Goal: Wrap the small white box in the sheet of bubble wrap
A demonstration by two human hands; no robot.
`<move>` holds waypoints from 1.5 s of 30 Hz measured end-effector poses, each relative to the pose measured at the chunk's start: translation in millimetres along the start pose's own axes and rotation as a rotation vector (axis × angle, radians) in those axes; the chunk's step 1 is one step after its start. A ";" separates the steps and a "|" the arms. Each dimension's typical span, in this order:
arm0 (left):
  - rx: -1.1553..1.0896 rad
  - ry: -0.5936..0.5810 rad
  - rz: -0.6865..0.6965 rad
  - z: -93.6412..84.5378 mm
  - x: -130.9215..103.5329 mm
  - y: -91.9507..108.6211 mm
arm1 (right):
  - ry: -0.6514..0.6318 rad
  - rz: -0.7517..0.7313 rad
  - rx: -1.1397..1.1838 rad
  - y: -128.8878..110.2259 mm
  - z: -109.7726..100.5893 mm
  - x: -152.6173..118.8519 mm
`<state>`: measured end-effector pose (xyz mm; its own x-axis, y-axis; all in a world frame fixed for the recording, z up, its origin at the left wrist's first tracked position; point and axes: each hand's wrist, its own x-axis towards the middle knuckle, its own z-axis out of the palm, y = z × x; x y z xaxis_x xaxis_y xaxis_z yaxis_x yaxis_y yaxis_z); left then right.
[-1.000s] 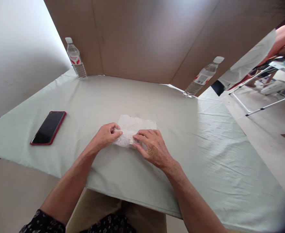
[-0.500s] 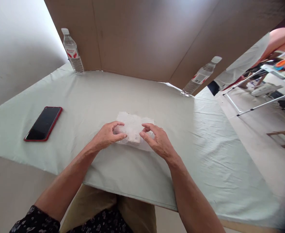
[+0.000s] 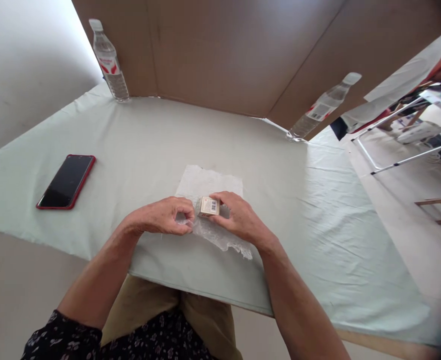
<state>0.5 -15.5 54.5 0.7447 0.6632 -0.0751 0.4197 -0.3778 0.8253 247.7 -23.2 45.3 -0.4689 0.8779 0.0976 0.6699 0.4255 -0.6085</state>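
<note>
A small cream box (image 3: 208, 206) with a barcode on its side rests on a translucent sheet of bubble wrap (image 3: 209, 181) near the front of the table. My right hand (image 3: 238, 215) grips the box at its right end, thumb below and fingers above. To the left of the box, my left hand (image 3: 171, 215) pinches an edge of the bubble wrap between thumb and fingertips. The sheet's torn front edge spreads toward me, below the box.
A phone in a red case (image 3: 66, 182) lies on the left of the cloth-covered table (image 3: 138, 145). Two water bottles (image 3: 110, 65) stand against a brown cardboard panel (image 3: 213, 55) at the back. Beyond the right edge are a person's clothing and a metal-framed table (image 3: 400, 162).
The bubble wrap that covered the box is now spread open, its front flap pulled toward me. My left hand has closed on the wrap, and my right hand has taken hold of the box.
</note>
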 end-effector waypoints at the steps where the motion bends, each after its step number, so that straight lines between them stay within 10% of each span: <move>1: 0.016 -0.017 -0.006 -0.4 -0.5 0.4 | -0.013 -0.005 -0.011 -1.8 0.7 -0.7; 16: -0.130 0.136 -0.215 7.5 1.3 9.8 | -0.085 0.035 -0.051 -29.3 -36.3 -32.0; 26: -0.015 0.303 -0.256 2.1 8.1 18.6 | 0.094 0.184 0.170 -19.6 -9.4 -11.0; 45: -0.362 0.486 -0.205 43.6 20.1 9.3 | 0.398 0.251 0.553 -17.7 32.3 -34.8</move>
<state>42.0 -33.8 36.4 0.3118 0.9483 -0.0598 0.2634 -0.0258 0.9643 233.6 -68.4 27.2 -0.0235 0.9927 0.1181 0.2910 0.1198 -0.9492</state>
